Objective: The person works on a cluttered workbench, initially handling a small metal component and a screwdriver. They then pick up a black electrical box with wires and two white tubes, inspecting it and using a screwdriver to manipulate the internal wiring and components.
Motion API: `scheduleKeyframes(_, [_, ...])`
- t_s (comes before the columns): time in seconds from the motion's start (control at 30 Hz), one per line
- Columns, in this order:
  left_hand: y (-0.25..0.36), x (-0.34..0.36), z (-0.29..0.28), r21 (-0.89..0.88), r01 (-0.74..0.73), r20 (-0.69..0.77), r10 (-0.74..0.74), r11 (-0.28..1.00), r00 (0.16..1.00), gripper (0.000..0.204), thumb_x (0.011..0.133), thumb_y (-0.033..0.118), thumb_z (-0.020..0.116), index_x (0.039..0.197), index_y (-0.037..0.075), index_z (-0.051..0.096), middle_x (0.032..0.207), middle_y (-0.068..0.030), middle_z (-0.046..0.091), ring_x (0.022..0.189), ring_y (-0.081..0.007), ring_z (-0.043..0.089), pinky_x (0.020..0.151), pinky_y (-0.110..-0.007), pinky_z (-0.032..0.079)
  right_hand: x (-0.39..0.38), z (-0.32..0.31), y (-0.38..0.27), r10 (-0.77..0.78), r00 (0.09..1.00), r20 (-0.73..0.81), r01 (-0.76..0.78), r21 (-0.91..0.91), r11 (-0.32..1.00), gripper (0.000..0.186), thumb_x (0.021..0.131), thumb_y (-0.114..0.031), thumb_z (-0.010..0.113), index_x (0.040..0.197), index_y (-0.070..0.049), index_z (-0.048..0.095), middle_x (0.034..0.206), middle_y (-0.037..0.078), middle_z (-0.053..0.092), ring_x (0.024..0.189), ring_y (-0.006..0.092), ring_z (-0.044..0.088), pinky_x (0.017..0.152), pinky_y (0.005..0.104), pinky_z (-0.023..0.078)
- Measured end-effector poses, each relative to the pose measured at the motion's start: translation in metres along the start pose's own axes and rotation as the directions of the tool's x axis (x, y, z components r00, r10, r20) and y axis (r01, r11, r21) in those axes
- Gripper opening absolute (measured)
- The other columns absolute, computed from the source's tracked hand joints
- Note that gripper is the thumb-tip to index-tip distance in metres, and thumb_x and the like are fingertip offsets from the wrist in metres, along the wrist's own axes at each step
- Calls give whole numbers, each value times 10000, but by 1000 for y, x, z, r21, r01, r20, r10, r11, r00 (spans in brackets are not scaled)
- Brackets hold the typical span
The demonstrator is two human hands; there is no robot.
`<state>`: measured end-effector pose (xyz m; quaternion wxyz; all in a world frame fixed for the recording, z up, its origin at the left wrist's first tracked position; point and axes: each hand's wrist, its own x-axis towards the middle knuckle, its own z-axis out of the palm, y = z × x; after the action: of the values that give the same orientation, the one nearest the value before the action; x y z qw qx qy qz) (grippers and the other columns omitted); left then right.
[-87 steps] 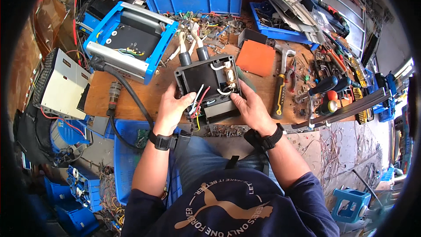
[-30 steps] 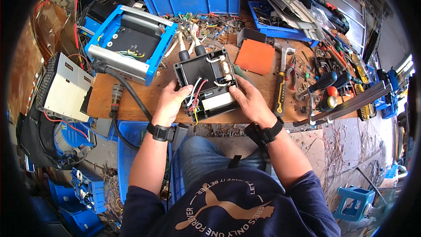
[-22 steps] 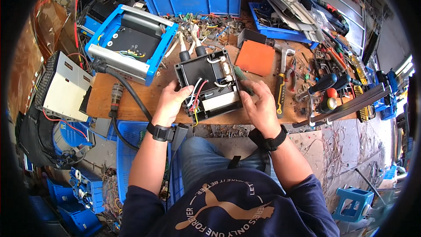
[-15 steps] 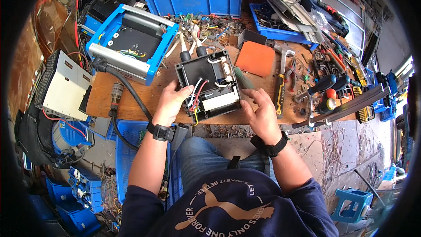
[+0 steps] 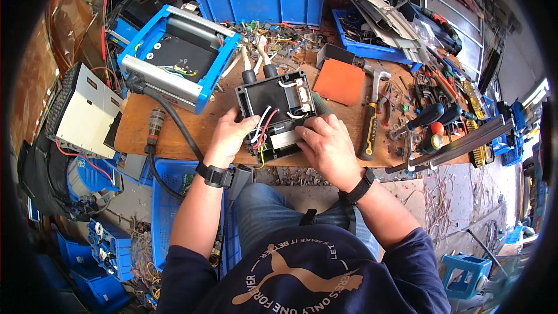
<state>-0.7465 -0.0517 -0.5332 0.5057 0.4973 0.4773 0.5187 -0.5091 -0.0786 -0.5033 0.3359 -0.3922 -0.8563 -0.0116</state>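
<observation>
My left hand (image 5: 228, 138) clamps the black box (image 5: 265, 100) by its left side, thumb beside loose wires (image 5: 265, 125). My right hand (image 5: 328, 146) bends over the pale bar (image 5: 283, 139), fingers close together; whether they grip it, I can't tell. The box is at the near edge of the bench (image 5: 135, 122).

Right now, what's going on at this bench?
A person's left hand grips the left side of an open black housing at the wooden bench's near edge. The right hand's fingers are at the right end of its pale strip. Loose wires stick out beside the left thumb.
</observation>
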Motion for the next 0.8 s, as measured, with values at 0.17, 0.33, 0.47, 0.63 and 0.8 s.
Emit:
scheduleKeyframes(0.17, [0,-2,-3,-33,30,-2,-30,999,1000,358,878,123,635,1194,-19,544,984,-66,643,818,-134,613,736,-285,497,-1,5,5,73,986,-147,-59,99,993,234,714,-72,699,944,-71,662,950,78,584,891,292,525,783,389,435])
scheduleKeyframes(0.33, [-3,2,-2,-40,58,37,-57,997,998,353,881,121,634,1196,-12,547,998,-59,643,897,-127,597,798,-285,473,-38,5,39,530,834,-156,-450,364,816,188,794,-24,679,981,-17,662,879,75,594,771,165,561,692,285,455])
scheduleKeyframes(0.47, [3,2,8,-40,54,6,-54,998,999,318,884,118,626,1166,-10,554,944,-63,645,758,-126,610,675,-280,499,-61,5,47,648,758,71,-593,489,640,187,796,-81,689,951,15,651,870,130,616,712,223,580,660,307,472])
scheduleKeyframes(0.63, [-6,6,2,-39,50,-7,-51,998,999,325,872,132,645,1151,-14,562,956,-67,640,794,-132,600,706,-287,487,-56,2,31,577,815,59,-529,482,698,149,785,-58,694,915,6,655,853,149,601,758,291,599,677,349,473])
scheduleKeyframes(0.8, [-7,6,1,-69,62,-1,-62,996,998,433,835,163,703,1195,-31,562,1108,-90,636,978,-153,589,906,-309,452,-52,3,27,504,864,-4,-455,423,784,126,764,-2,695,888,-18,678,791,84,580,693,199,557,630,309,456])
